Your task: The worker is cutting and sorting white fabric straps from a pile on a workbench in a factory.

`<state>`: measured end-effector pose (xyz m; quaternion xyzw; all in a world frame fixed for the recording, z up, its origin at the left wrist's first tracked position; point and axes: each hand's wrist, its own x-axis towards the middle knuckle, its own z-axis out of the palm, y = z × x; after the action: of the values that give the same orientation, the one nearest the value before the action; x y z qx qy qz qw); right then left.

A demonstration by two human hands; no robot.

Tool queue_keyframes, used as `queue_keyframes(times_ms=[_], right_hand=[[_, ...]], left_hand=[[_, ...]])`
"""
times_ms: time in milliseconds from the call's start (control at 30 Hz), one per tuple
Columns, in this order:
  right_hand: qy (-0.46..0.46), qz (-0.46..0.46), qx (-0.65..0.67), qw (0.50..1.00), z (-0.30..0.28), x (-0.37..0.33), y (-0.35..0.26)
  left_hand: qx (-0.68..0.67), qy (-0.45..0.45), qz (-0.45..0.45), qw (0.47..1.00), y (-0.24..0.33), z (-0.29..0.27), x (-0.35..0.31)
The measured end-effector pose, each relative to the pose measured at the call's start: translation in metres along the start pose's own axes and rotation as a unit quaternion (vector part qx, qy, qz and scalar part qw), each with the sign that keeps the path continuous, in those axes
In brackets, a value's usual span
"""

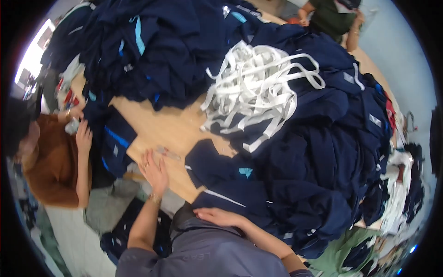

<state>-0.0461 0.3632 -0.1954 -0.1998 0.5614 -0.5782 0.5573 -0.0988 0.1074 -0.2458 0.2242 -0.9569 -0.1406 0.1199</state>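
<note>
My left hand [154, 170] lies with its fingers spread on the bare wood of the table [159, 122], near its front edge. Just beyond the fingertips is a small slim tool [169, 153] with reddish marks; it looks like thread snips, though it is too small to be sure. My right hand [216, 216] rests against my waist by the table edge, fingers stretched out and holding nothing visible. Beside it, a navy garment piece [219, 199] with a white strip along its edge hangs near the table's front. Another navy piece [207, 159] lies flat on the wood.
A tangled heap of white tape [254, 87] sits on large navy garment piles [304, 166]. More navy cloth [170, 41] covers the far side. At the left a person in a brown top [57, 161] handles something small; another person [330, 21] is at the far right. Cloth bundles [124, 226] lie below the table.
</note>
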Motion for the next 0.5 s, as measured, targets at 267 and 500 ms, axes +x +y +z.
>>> queue_keyframes(times_ms=[267,500], right_hand=[[-0.119,0.073,0.238,0.961,-0.032,-0.004,0.018],[-0.101,0.126,0.339,0.927,-0.050,-0.006,0.002]], left_hand=[[-0.030,0.046,0.032,0.998,-0.003,0.001,0.008],[-0.065,0.053,0.002,0.997,0.007,0.011,0.008]])
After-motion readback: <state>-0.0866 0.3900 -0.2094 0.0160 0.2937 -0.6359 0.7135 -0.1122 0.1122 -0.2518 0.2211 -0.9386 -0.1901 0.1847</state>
